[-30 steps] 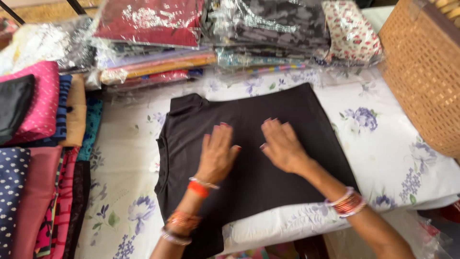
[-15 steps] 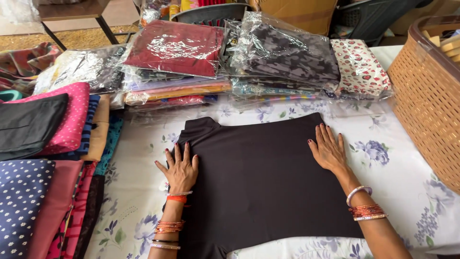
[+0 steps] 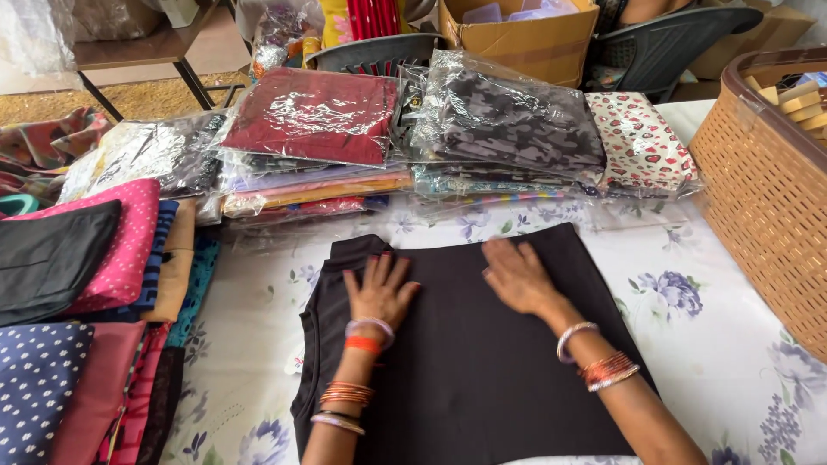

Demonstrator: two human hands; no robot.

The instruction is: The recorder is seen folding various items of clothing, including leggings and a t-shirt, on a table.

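Both hands — left hand (image 3: 379, 293), right hand (image 3: 517, 275) — open, palms flat on the folded black garment (image 3: 482, 370) on the worktop (image 3: 715, 344) — folded square, apparently smoothed, unbagged.

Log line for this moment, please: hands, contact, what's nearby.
left hand: flat on black garment | right hand: flat on it | garment: spread on floral tablecloth | nearby: wrapped fabric packs, basket

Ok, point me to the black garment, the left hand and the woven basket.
black garment (image 3: 482, 379), head view, on the bare cloth between the forearms.
left hand (image 3: 377, 291), head view, on the back of the hand, flat on the garment.
woven basket (image 3: 758, 198), head view, on its tan side wall.
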